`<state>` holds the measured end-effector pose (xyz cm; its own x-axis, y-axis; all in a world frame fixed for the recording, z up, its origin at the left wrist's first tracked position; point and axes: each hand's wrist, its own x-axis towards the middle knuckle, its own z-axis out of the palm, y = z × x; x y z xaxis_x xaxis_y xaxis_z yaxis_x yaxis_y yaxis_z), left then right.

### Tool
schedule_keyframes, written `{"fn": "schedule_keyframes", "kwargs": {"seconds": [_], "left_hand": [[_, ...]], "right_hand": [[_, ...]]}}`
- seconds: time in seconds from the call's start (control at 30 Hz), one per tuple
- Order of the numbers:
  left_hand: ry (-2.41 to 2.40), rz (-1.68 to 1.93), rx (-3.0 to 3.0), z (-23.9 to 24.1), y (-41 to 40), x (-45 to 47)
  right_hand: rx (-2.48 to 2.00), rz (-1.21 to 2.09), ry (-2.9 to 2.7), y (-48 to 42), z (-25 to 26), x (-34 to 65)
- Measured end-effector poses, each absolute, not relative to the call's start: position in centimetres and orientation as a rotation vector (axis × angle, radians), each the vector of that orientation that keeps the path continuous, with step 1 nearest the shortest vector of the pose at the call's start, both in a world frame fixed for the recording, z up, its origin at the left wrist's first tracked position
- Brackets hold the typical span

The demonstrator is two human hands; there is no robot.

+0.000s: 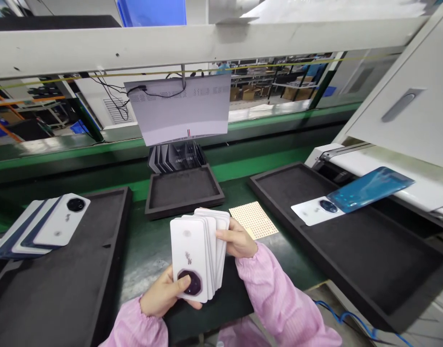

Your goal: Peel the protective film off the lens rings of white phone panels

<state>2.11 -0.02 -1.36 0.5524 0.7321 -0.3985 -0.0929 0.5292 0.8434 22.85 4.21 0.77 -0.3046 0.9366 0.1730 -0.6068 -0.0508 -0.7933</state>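
Note:
A fanned stack of several white phone back covers (188, 241) is held up over the bench, the front one showing a dark octagonal camera area at its lower end. My left hand (163, 291) grips the lower left of the stack, thumb lying across that camera area. On the upper right edge, my right hand (239, 238) pinches the rear covers between thumb and fingers. The fingers behind the stack are mostly hidden. Just beyond my right hand, a cream sheet of small printed labels (254, 220) lies on the green bench (145, 250).
Overlapping white covers (62, 221) sit in the left black tray (73, 279). A small black tray (185, 185) stands ahead, with dark upright pieces (176, 156) behind it. At right, a cover with blue film (369, 188) spans another black tray (387, 270) and a white machine (405, 159).

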Motion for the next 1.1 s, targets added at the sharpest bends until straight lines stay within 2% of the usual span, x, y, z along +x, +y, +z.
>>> {"fn": "schedule_keyframes", "kwargs": {"seconds": [0.2, 0.4, 0.57, 0.77, 1.1], "left_hand": [[0.854, 0.618, 0.878, -1.4, 0.0, 2.1], [0.837, 0.631, 0.879, -1.5, 0.2, 1.9], [0.813, 0.623, 0.881, -1.7, 0.2, 1.6], [0.807, 0.566, 0.856, -1.7, 0.3, 1.9], [0.774, 0.575, 0.919, -2.1, 0.1, 1.7]], "right_hand": [[-0.635, 1.393, -1.001, 4.5, 0.5, 22.5], [-0.505, 1.598, -1.019, 4.1, 0.9, 22.9], [-0.541, 1.487, -0.983, 4.5, 0.2, 22.6], [-0.529, 1.613, -1.040, 4.4, -0.5, 21.7], [-0.614, 1.579, -0.988, 4.1, -0.5, 21.3]]}}
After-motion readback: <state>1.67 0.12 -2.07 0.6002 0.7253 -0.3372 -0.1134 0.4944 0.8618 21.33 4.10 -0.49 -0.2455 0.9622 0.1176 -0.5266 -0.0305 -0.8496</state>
